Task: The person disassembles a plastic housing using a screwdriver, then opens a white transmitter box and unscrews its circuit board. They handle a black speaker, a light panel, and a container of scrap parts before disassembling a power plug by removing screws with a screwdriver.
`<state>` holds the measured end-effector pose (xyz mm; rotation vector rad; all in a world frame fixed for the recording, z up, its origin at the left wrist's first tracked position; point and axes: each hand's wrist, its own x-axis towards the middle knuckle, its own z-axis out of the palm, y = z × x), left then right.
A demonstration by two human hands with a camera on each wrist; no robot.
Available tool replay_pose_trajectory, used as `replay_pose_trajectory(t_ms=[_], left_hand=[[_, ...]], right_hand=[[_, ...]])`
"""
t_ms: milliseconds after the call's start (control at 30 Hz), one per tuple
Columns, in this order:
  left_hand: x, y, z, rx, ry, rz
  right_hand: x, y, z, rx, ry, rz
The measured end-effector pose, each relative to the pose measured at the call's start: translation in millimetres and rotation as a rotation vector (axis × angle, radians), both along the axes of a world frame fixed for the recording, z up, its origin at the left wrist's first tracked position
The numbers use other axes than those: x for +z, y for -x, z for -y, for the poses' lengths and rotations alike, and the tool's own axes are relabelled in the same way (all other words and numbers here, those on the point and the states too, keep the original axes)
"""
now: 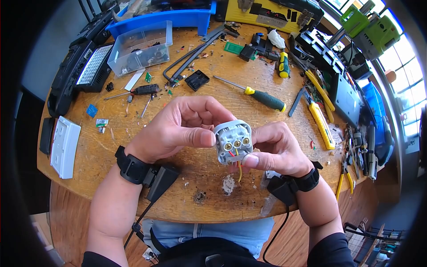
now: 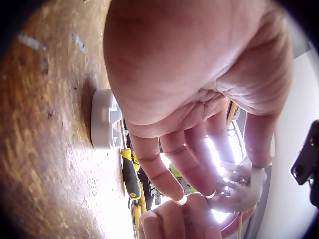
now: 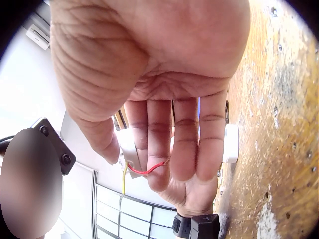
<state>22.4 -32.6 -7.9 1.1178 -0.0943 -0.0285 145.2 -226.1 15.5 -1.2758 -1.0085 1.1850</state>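
Note:
Both hands hold a small white electrical fitting (image 1: 233, 138) up over the bench, its open face with brass screw terminals turned toward me. My left hand (image 1: 171, 127) pinches its left side, thumb on the rim and fingers behind. With thumb and fingers my right hand (image 1: 284, 153) grips the lower right corner. A yellow wire (image 1: 240, 172) hangs out below. In the right wrist view a red wire (image 3: 149, 170) runs from the fitting across the right fingertips. A white plastic part (image 2: 103, 119) lies on the bench in the left wrist view.
A green-black screwdriver (image 1: 267, 100) lies behind the hands. To the right are a yellow utility knife (image 1: 321, 124) and pliers (image 1: 344, 173). A white power strip (image 1: 65, 147) sits at left. Behind stand a clear plastic box (image 1: 142, 51), a blue tray (image 1: 164, 20) and a yellow toolbox (image 1: 262, 17).

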Motion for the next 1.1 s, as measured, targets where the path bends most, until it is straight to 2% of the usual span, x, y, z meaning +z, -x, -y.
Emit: replay_pose_trajectory(t_ms=[100,200,267,600,667,900,967,1100], left_hand=[[-3.3,-1.5,-0.6,-0.012,-0.012,0.026],[-4.8,-4.0,2.7,0.038,0.011,0.090],[-5.1,-4.7,2.4,0.032,0.016,0.121],[-4.1,-3.9,-1.5,0.068,0.008,0.115],[-4.7,-4.2,-2.5,0.066,0.024,0.150],[-0.6,-6.2,-0.1,-0.006,0.152,0.149],[-4.8,-8.3,1.8,0.100,0.013,0.223],[-3.0,-8.7,4.0,0.134,0.031,0.222]], right_hand=[[-1.4,0.1,0.2,-0.013,-0.002,-0.019],[-1.5,0.7,0.0,-0.041,0.028,-0.165],[-3.8,1.2,-2.1,-0.067,-0.039,-0.191],[-5.2,-0.9,-5.4,-0.212,-0.052,-0.089],[-8.0,-0.2,-6.3,-0.300,-0.117,-0.079],[-9.9,-1.0,-8.9,-0.326,-0.190,-0.083],[-10.2,-0.4,-8.7,-0.315,-0.179,-0.063],[-12.0,-1.5,-8.2,-0.300,-0.213,-0.101]])
